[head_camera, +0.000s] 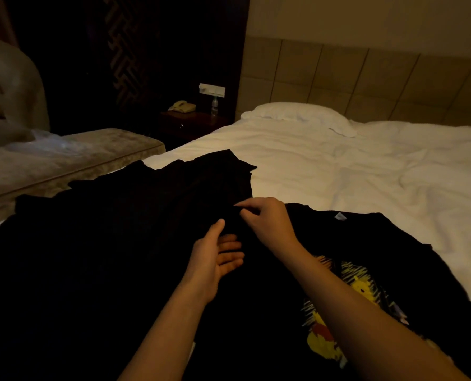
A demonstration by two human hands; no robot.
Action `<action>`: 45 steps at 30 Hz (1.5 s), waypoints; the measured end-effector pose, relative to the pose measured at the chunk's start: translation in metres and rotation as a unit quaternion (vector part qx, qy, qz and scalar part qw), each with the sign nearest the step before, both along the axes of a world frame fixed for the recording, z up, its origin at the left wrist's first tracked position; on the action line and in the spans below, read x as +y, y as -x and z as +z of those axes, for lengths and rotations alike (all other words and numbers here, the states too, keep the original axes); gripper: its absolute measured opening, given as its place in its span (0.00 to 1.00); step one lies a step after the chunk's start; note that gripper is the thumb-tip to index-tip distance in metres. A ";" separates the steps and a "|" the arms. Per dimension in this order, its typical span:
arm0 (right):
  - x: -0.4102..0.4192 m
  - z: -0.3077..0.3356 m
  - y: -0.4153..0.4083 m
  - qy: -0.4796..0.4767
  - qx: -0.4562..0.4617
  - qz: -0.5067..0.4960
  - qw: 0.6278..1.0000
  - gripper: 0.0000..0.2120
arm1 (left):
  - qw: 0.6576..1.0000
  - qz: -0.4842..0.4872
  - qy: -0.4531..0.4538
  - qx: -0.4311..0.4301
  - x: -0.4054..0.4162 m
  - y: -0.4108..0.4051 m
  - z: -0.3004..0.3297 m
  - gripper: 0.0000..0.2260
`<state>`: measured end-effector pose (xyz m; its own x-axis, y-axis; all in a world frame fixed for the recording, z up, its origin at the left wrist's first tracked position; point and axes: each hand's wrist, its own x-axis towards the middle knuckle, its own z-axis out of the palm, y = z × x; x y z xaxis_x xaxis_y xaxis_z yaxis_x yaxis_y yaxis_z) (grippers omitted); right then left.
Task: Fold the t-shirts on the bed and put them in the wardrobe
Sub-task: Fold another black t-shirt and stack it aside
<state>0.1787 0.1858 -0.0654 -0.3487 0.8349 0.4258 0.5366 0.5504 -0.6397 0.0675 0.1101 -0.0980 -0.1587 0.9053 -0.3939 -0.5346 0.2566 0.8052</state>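
Single head-worn wide-angle view, looking forward and down along both forearms, close over the white bed (338, 166) at centre and right, headboard (366, 78) across upper right

Bed (352, 171) had a white rumpled sheet, with a white pillow (297, 114) at the headboard end. A printed black t-shirt (325, 270) lay flat on the near part, well short of the pillow. A plain black t-shirt pile (135, 215) lay bunched just left of it, touching, toward the bed's left edge.
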 end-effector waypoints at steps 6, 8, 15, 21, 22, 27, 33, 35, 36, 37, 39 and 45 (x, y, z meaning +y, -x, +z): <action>0.000 -0.010 -0.007 -0.005 -0.049 0.019 0.999 0.11 | 0.999 0.029 0.005 -0.030 0.017 0.007 0.007 0.12; -0.001 -0.015 -0.009 0.008 -0.048 0.036 0.998 0.11 | 1.000 0.023 0.009 -0.011 0.025 0.009 0.010 0.08; 0.004 -0.019 -0.018 -0.036 -0.039 0.036 0.998 0.13 | 0.984 0.125 -0.121 0.031 0.042 0.023 0.028 0.05; 0.022 -0.019 0.002 -0.048 -0.028 -0.011 0.998 0.12 | 0.960 0.175 -0.204 -0.083 0.044 0.063 0.002 0.10; 0.026 -0.020 0.008 -0.042 -0.038 -0.017 0.998 0.12 | 0.959 0.166 -0.203 -0.109 0.042 0.066 -0.008 0.11; 0.046 -0.021 0.041 0.022 -0.042 -0.020 0.999 0.18 | 0.956 0.131 -0.213 -0.151 0.036 0.069 -0.026 0.15; 0.073 -0.024 0.072 0.158 -0.120 0.055 0.979 0.19 | 0.954 0.124 -0.216 -0.168 0.035 0.073 -0.030 0.16; 0.079 -0.033 0.074 0.131 -0.172 0.070 0.974 0.16 | 0.956 0.114 -0.210 -0.170 0.034 0.074 -0.029 0.17; 0.083 -0.035 0.074 0.107 -0.193 0.074 0.973 0.13 | 0.956 0.106 -0.212 -0.173 0.034 0.075 -0.028 0.18; 0.087 -0.037 0.073 0.080 -0.216 0.076 0.970 0.10 | 0.955 0.101 -0.215 -0.177 0.033 0.075 -0.029 0.20; 0.092 -0.036 0.069 0.055 -0.243 0.096 0.964 0.11 | 0.953 0.101 -0.221 -0.183 0.032 0.075 -0.029 0.22; 0.091 -0.021 0.071 0.217 -0.103 0.187 0.953 0.15 | 0.943 0.107 -0.229 -0.219 0.032 0.074 -0.027 0.23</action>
<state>0.1075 0.2768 -0.0863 -0.6948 0.7181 -0.0407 0.4940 0.4353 -0.7527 -0.0061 0.1420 -0.1253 -0.2706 0.9619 -0.0405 -0.8409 -0.2156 0.4963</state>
